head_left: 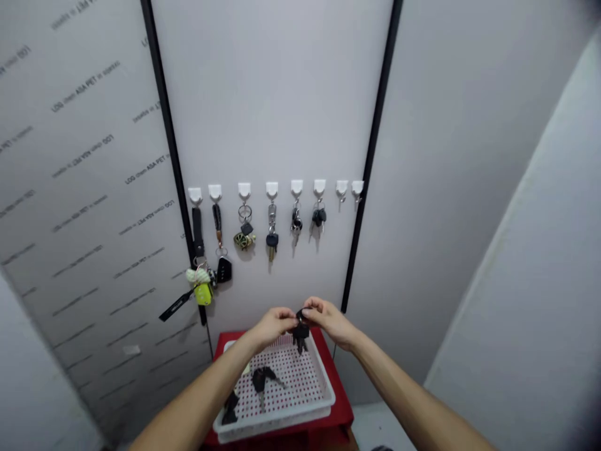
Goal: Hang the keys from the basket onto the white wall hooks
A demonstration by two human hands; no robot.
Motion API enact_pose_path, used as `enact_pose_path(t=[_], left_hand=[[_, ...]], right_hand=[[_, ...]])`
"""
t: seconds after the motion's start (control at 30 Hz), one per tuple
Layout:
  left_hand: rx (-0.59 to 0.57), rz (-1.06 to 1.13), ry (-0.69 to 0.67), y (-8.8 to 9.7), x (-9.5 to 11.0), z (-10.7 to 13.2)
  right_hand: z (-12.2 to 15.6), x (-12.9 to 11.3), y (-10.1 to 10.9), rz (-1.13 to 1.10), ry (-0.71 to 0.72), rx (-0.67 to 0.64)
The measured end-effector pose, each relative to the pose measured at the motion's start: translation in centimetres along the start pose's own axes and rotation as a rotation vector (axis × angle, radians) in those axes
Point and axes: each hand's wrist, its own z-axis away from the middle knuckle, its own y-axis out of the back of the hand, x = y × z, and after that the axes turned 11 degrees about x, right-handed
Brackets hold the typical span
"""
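A bunch of black-headed keys (300, 337) dangles over the back of a white perforated basket (323, 382). My left hand (277, 322) pinches it from the left between thumb and fingertips. From the other side, my right hand (326, 316) grips the top of the same bunch, near its ring, with thumb and forefinger. The fingertips partly cover the ring. Inside the basket lie more black-headed keys (260, 381), and a dark bunch (230, 407) rests in its front left corner, partly hidden by my left forearm.
The basket stands on a red-covered stand (340, 401) against a grey panel. Along the panel runs a row of white hooks (272, 189). Several hold keys, among them a bunch with a yellow-green fob (203, 293) at far left. Black strips (375, 138) edge the panel.
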Motion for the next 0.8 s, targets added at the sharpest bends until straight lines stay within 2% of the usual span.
enact_pose_path(t=[0.13,0.27,0.4,0.5,0.6,0.8], left_hand=[[0.045,0.020,-0.033,-0.4,1.3,-0.9],[0.122,-0.095,-0.084,-0.9,3.5,-1.6],[0.102,-0.234,-0.208,-1.9,6.1,-2.0],[0.137,-0.361,-0.303,-2.7,8.2,-2.3],[0.188,-0.433,-0.381,-3.5,10.6,-3.0],[0.332,-0.413,-0.529,-4.8,15.9,-4.5]], right_hand=[[0.2,-1.4,0.9,0.057,0.075,0.040],[0.5,-2.1,1.8,0.113,0.133,0.102],[0.4,-2.6,2.3,0.218,0.248,0.135],[0.2,-3.7,2.8,0.278,0.332,0.223],[-0.1,-6.0,3.6,0.318,0.397,0.339],[-2.6,-12.6,5.5,0.328,0.503,0.594]])
